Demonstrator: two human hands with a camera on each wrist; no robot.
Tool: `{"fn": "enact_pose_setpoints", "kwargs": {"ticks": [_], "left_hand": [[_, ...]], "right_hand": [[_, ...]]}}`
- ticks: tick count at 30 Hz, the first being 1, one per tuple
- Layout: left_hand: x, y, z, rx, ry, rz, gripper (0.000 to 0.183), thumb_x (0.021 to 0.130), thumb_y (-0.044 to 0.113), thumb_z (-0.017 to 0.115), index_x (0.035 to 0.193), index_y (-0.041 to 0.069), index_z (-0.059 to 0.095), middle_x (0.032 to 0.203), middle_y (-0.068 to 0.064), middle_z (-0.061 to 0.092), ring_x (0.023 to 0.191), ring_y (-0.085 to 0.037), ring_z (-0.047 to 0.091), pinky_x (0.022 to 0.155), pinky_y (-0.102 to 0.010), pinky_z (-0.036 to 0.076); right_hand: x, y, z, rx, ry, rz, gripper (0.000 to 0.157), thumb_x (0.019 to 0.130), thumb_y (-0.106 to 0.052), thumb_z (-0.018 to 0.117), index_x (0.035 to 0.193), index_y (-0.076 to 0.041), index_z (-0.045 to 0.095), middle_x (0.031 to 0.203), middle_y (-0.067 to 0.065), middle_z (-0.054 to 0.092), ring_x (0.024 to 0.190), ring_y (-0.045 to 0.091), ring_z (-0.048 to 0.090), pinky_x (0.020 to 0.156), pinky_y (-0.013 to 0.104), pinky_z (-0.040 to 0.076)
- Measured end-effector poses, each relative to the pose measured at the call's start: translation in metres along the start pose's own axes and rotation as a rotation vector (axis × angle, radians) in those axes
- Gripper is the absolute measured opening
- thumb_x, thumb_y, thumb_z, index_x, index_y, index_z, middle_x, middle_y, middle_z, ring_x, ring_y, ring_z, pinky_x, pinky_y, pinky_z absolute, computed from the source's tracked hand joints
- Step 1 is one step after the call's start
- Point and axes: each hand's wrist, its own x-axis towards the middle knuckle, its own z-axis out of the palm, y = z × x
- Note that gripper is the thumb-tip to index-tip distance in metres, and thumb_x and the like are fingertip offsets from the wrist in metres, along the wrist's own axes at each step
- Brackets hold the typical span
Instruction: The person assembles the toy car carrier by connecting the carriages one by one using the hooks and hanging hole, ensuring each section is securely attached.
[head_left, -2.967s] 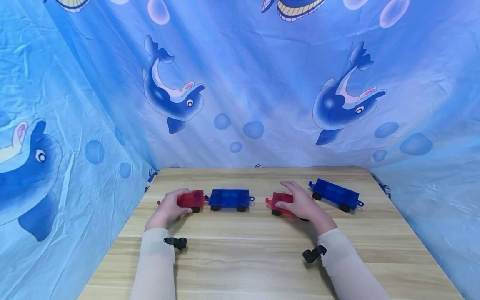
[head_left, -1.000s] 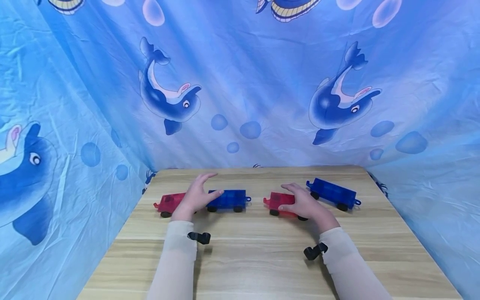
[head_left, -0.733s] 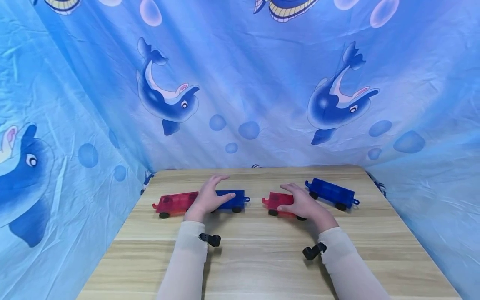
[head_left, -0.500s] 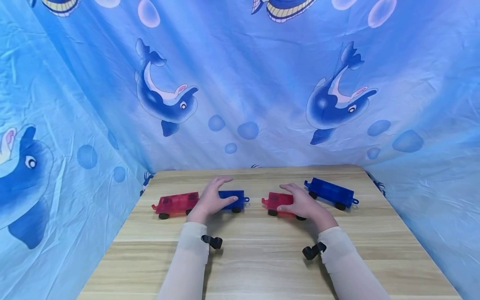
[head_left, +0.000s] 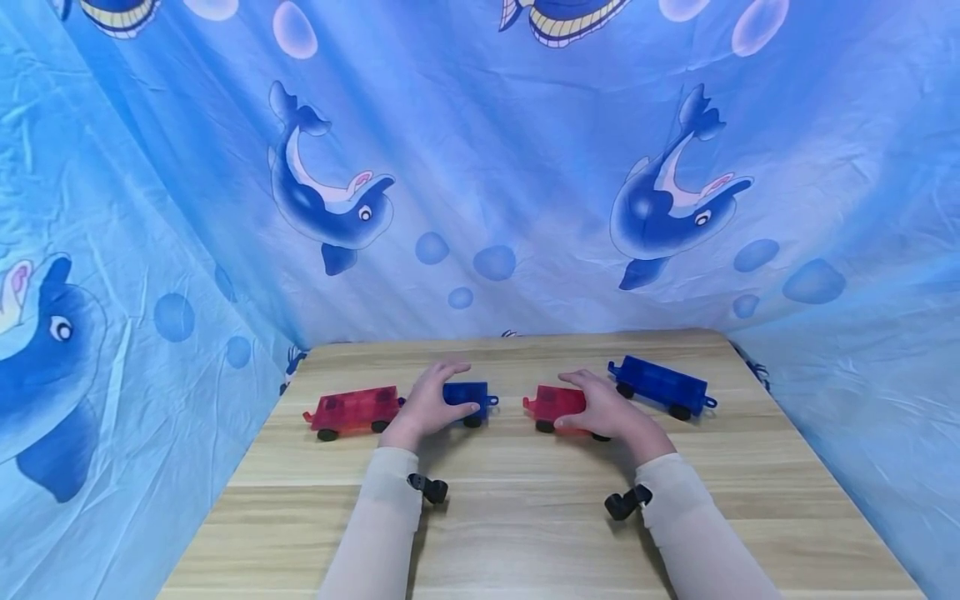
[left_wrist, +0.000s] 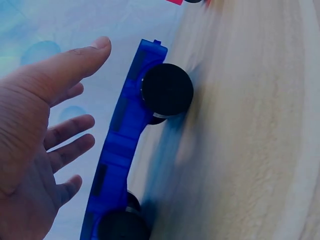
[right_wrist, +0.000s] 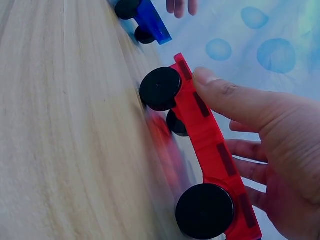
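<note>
My left hand (head_left: 429, 403) is over the middle blue toy train car (head_left: 471, 390), fingers and thumb spread. In the left wrist view, a gap shows between the thumb and the side of that blue car (left_wrist: 120, 125). The left red toy train car (head_left: 352, 409) stands end to end with it, a black coupling between them. My right hand (head_left: 600, 408) holds the other red train car (head_left: 553, 402). In the right wrist view, its thumb lies against the upper edge of the red car (right_wrist: 210, 145), with the fingers on the far side. The hand hides the car's right part.
A second blue train car (head_left: 663, 384) stands slanted at the back right, behind my right hand. Everything rests on a wood-grain table (head_left: 517, 517). A blue dolphin-print cloth (head_left: 480, 167) hangs behind the table and at its sides.
My left hand has let go of the left red car and moved right, over the middle blue car. My right hand stays on its red car.
</note>
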Motion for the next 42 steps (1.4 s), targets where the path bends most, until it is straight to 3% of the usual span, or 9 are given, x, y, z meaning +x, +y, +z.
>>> {"fn": "enact_pose_setpoints", "kwargs": {"ticks": [6, 12, 19, 25, 36, 42], "left_hand": [[0.0, -0.002, 0.004, 0.03, -0.015, -0.014, 0.077, 0.086, 0.047, 0.087, 0.153, 0.03, 0.055, 0.157, 0.0, 0.047, 0.147, -0.033, 0.04, 0.116, -0.06, 0.037], [0.002, -0.006, 0.01, 0.049, -0.028, -0.012, 0.077, 0.085, 0.048, 0.087, 0.152, 0.032, 0.055, 0.155, 0.001, 0.05, 0.145, -0.033, 0.042, 0.115, -0.058, 0.038], [0.0, -0.008, 0.013, 0.067, -0.044, -0.041, 0.082, 0.082, 0.049, 0.089, 0.153, 0.027, 0.055, 0.155, -0.003, 0.05, 0.147, -0.039, 0.038, 0.114, -0.061, 0.039], [-0.001, -0.009, 0.014, 0.105, -0.062, -0.035, 0.078, 0.083, 0.044, 0.09, 0.152, 0.023, 0.058, 0.153, -0.007, 0.052, 0.151, -0.047, 0.03, 0.118, -0.067, 0.029], [-0.001, -0.01, 0.014, 0.108, -0.065, -0.026, 0.075, 0.084, 0.043, 0.089, 0.15, 0.025, 0.059, 0.152, -0.006, 0.054, 0.152, -0.046, 0.029, 0.121, -0.065, 0.023], [-0.002, -0.012, 0.013, 0.093, -0.073, -0.036, 0.076, 0.084, 0.044, 0.089, 0.151, 0.025, 0.058, 0.154, -0.006, 0.052, 0.153, -0.047, 0.026, 0.119, -0.067, 0.027]], "right_hand": [[-0.001, -0.003, 0.002, 0.026, -0.018, 0.016, 0.092, 0.08, -0.045, 0.091, 0.156, -0.013, 0.05, 0.152, 0.014, 0.051, 0.128, 0.037, 0.052, 0.099, 0.057, 0.053], [0.0, 0.0, 0.006, 0.034, -0.028, 0.012, 0.092, 0.079, -0.043, 0.093, 0.155, -0.012, 0.051, 0.146, 0.012, 0.056, 0.116, 0.028, 0.058, 0.093, 0.048, 0.056], [0.001, 0.002, 0.009, 0.036, -0.027, 0.022, 0.09, 0.078, -0.039, 0.094, 0.154, -0.013, 0.052, 0.142, 0.01, 0.059, 0.117, 0.028, 0.059, 0.097, 0.051, 0.055], [0.0, 0.002, 0.01, 0.027, -0.029, 0.054, 0.09, 0.078, -0.04, 0.094, 0.154, -0.014, 0.052, 0.144, 0.011, 0.058, 0.121, 0.032, 0.058, 0.099, 0.054, 0.053], [-0.001, 0.004, 0.01, 0.008, -0.011, 0.071, 0.091, 0.078, -0.042, 0.094, 0.155, -0.017, 0.052, 0.149, 0.012, 0.056, 0.127, 0.035, 0.055, 0.102, 0.058, 0.051], [0.0, 0.006, 0.014, -0.009, 0.0, 0.06, 0.091, 0.078, -0.045, 0.093, 0.154, -0.019, 0.052, 0.146, 0.01, 0.057, 0.124, 0.033, 0.057, 0.1, 0.056, 0.052]]}}
